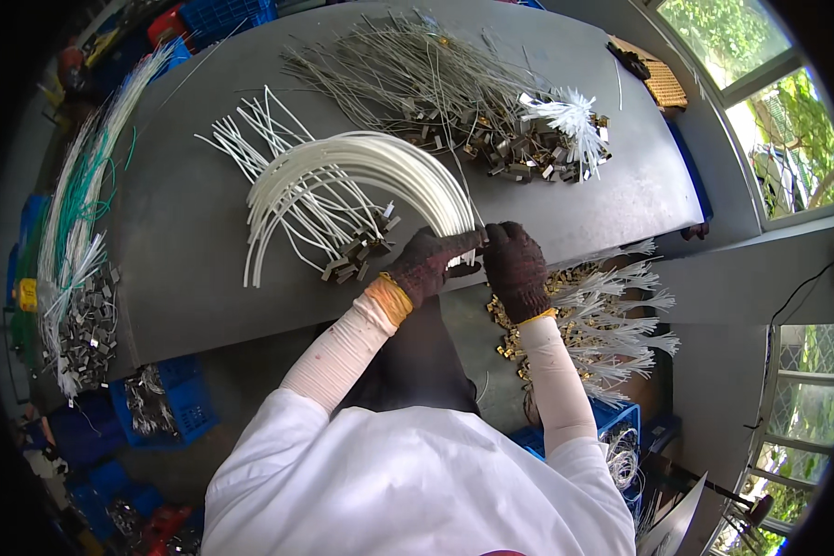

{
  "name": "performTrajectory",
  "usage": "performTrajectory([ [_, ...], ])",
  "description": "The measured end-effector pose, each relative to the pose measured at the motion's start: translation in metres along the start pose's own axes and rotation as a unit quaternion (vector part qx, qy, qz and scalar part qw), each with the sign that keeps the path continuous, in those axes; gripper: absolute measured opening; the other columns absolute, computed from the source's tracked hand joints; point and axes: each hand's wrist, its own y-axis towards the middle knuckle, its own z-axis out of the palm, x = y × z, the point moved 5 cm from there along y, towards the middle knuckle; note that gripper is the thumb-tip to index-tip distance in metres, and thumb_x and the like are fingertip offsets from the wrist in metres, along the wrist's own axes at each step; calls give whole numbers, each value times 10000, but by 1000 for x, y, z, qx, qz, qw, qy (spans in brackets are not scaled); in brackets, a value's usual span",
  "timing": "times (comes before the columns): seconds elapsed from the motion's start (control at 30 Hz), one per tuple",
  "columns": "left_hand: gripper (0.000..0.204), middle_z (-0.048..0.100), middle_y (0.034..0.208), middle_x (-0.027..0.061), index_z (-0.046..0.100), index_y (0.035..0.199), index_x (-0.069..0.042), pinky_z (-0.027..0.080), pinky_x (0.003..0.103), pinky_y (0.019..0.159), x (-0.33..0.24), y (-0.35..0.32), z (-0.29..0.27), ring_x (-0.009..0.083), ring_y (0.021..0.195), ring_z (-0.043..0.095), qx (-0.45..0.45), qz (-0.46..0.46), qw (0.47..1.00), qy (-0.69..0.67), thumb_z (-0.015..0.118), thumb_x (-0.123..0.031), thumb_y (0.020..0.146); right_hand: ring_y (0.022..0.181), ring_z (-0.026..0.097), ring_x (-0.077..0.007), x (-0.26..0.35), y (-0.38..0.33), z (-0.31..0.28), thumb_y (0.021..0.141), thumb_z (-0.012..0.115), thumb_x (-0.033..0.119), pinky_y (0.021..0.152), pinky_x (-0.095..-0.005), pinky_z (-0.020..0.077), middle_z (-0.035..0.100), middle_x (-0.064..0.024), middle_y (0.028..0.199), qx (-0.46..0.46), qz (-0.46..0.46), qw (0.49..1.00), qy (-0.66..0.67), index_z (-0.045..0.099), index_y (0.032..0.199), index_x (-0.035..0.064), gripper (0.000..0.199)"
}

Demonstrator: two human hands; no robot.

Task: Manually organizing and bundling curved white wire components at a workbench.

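Note:
My left hand [423,264], in a dark glove, is closed around one end of a bundle of white cables [366,153]. The bundle arches to the left, and its loose ends hang over the table. Beside it, my right hand [515,271], also gloved, has its fingers pinched together at the gripped end. Whatever lies in that pinch is hidden; a thin grey strand rises close by. Under the arch lie more white cables [271,130] with small metal blocks [357,248] on their near ends.
Grey wires [408,69] with metal end pieces [519,153] pile up at the back of the grey table [195,296]. White and green strands [88,185] lie along the left. Bunched white cables with brass-coloured ends [602,320] sit at right. Blue crates [190,398] stand below.

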Motion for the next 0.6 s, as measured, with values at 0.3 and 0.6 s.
performTrajectory([
  [0.3,342,699,953,50,711,1152,-55,520,292,675,37,56,4,148,822,650,-56,478,852,204,775,-220,859,753,668,-260,15,-12,-22,842,741,184,682,-360,548,642,-133,1041,-78,-12,989,128,638,1155,70,349],
  [0.6,465,670,1212,136,584,1307,-64,531,330,937,30,64,5,248,1110,662,15,420,860,290,710,-152,869,898,678,-321,36,-26,-11,852,720,179,774,-419,543,656,-157,1124,-90,71,993,27,526,1380,98,569],
])
